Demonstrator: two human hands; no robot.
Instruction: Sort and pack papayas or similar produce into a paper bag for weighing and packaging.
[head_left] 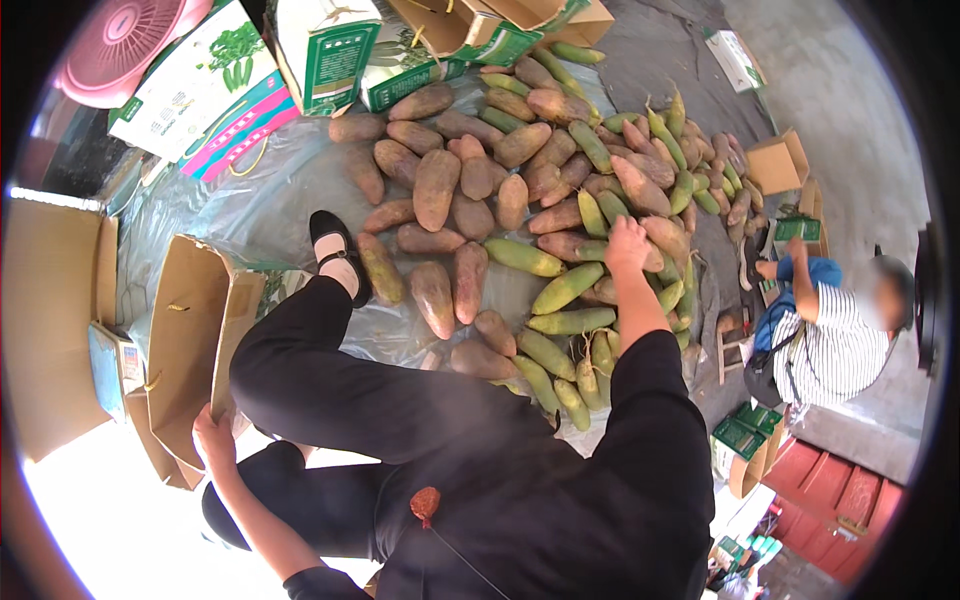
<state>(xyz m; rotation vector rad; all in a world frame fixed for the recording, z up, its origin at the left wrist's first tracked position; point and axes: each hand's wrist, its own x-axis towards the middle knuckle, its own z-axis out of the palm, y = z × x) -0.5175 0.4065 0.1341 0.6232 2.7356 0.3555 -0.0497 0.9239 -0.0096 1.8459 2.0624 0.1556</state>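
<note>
My right hand (628, 248) reaches into a large heap of long roots, its fingers bent down among them. What those fingers hold, if anything, is hidden. Beside it lie a green radish (611, 207) and a reddish-brown root (667, 237). More green radishes (570, 288) are spread closer to me, and thick reddish-brown roots (437, 190) cover the left of the heap. Low on the left, my left hand (213, 440) has its fingers closed on the edge of an open, tilted cardboard box (190, 335).
Printed cartons (335, 60) and a pink plastic basket (115, 45) stand at the far left. Clear plastic sheeting (250, 215) lies under the roots. My shoe (335, 255) rests beside the heap. At right, another person (825, 340) sits near small boxes (778, 162).
</note>
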